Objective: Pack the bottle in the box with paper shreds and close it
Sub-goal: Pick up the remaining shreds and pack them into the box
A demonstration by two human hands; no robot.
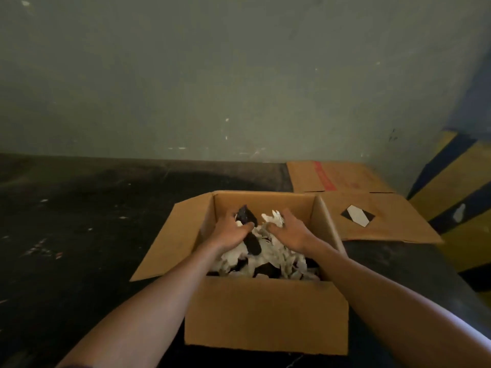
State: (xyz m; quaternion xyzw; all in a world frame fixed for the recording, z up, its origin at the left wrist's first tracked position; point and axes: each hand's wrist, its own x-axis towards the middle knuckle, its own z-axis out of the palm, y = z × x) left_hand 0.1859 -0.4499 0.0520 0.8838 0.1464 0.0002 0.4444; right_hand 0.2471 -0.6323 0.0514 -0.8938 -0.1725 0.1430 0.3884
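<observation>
An open cardboard box (265,312) stands on the dark floor in front of me, its flaps spread out to the left and right. White and black paper shreds (279,258) fill its inside. Both hands are inside the box, over the far half. My left hand (231,232) grips a clump of black and white shreds. My right hand (289,232) grips a tuft of white shreds. No bottle shows; the shreds and my hands cover the inside.
A grey wall rises just behind the box. The right flap (377,219) carries a black and white diamond label. More cardboard (332,176) with red print lies behind it. A yellow and blue striped surface (451,187) stands at the right.
</observation>
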